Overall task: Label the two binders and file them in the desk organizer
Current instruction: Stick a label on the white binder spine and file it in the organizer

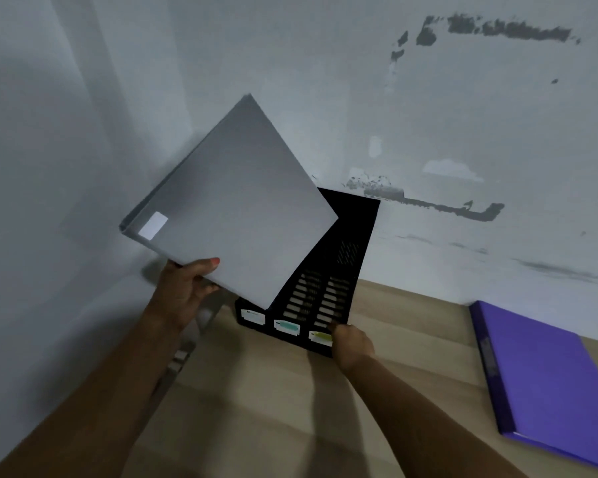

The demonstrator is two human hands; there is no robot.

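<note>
Head view: grey binder [235,201] held tilted above desk organizer [328,270], lower corner over left compartment; compartment contents hidden behind cover. Left hand [187,288] fingers pinching binder's lower edge, thumb on cover. White label [153,225] near spine; any text unreadable. Right hand [351,341] at organizer's front right corner; finger state impossible to tell. Purple binder [546,381] flat at desk [273,408] right edge, partly cut off.
</note>
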